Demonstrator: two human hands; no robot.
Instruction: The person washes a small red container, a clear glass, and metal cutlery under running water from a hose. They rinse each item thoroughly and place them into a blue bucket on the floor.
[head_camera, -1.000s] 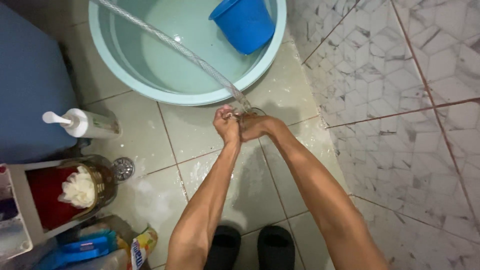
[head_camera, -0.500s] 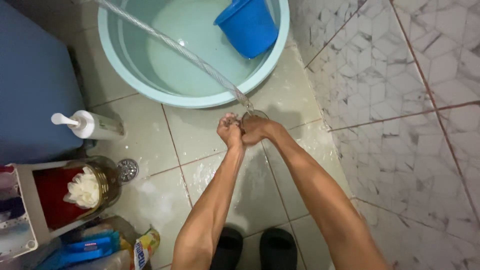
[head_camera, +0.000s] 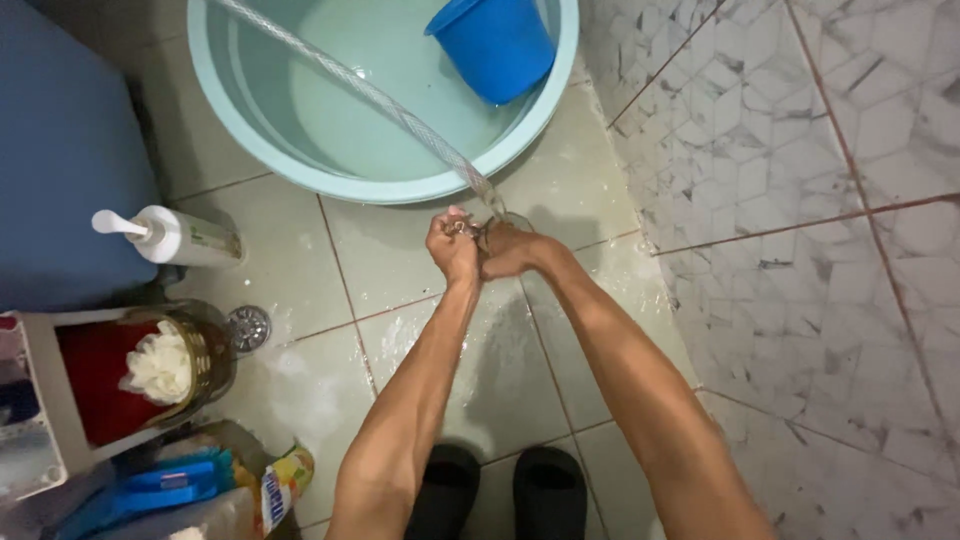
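Two surfaces are filling most of the view: a floor (head_camera: 300, 250) of glossy pale-green square tiles, lying wet with thin grout lines, and a wall (head_camera: 800, 150) of white marble-look tiles cut in hexagon patterns, rising on the right. Sitting on the floor at the top is a wide round basin (head_camera: 240, 140) of smooth light-teal plastic, holding a tilted blue bucket (head_camera: 495, 45) against its far rim. A clear braided hose (head_camera: 380, 100) is running slantwise across the basin down to the hands. Both forearms are stretching forward over black rubber slippers (head_camera: 500, 495). The left hand (head_camera: 452, 245) and the right hand (head_camera: 512, 250) are meeting just below the basin's rim, fingers curled and pressed together around a small clear glass object (head_camera: 497, 220) at the hose end; what exactly it is cannot be told. Lying near the left is a white pump bottle (head_camera: 170, 235), and a round metal drain (head_camera: 247, 327) is sitting just below it.
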